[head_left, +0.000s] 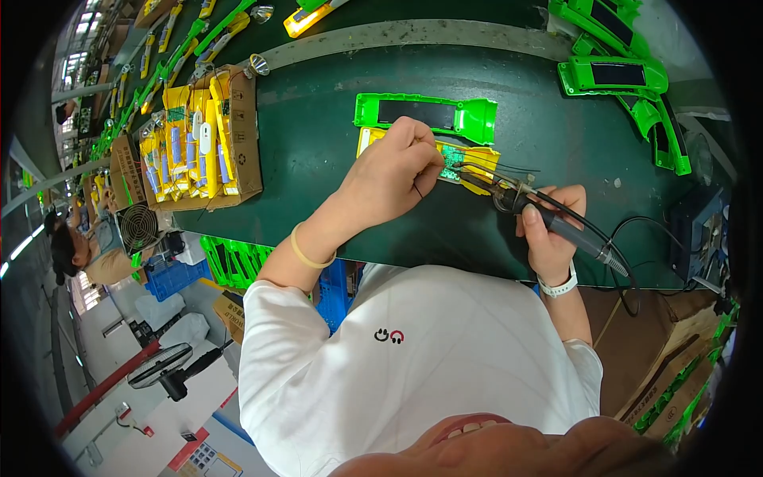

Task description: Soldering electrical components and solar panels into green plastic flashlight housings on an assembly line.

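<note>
My right hand is wrapped round the dark handle of a soldering iron, whose tip points left at a green circuit board. A thin tube with a guide is fixed along the iron. The board sits in a yellow plastic housing with loose dark wires. Over the housing's left part, my left hand pinches a thin dark wire by the board; the fingertips are partly hidden. Just beyond lies a green plastic casing with a dark panel, apart from the iron.
At the left stands a cardboard box of yellow housings. Green casings are piled at the far right. A dark blue soldering station stands at the right edge, with a black cable looping nearby. A metal strip crosses behind.
</note>
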A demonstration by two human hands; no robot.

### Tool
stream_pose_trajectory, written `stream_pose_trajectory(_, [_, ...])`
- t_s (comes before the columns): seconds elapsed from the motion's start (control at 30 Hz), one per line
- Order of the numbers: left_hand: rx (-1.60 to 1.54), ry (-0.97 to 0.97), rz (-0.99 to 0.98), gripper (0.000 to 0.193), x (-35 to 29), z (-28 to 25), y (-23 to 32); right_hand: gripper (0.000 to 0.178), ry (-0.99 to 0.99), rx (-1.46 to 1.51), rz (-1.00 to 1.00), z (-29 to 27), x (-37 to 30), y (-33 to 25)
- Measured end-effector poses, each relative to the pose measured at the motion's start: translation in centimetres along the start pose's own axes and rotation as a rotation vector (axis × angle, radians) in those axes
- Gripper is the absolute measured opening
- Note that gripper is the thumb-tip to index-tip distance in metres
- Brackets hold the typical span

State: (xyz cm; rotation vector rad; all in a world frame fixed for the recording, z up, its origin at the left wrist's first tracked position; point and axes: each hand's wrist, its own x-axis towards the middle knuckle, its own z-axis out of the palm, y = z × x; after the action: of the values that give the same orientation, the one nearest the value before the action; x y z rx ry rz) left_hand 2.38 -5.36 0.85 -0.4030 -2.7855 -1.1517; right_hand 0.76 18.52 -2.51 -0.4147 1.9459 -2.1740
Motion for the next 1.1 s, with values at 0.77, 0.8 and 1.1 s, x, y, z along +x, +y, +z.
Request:
stream_pose_trajectory(0.77, [0.146,-0.05,0.038,0.014,1.1,-1.3,1.6,0.026,0.06,0.159,0.009,0.2,0.1,-0.7])
stream_pose_trajectory(0.8, [0.307,0.046,0.037,0.017,0.7,-1.6,2.0,0.026,0.072,0.172,0.008,0.1,0.1,-0.8])
stream_pose_trajectory(1.1, [-0.172,0.007,-0.238,0.012,-2.0,-2.3,1.9,0.027,0.081,0.223,0.04,0.0,0.3,-1.1])
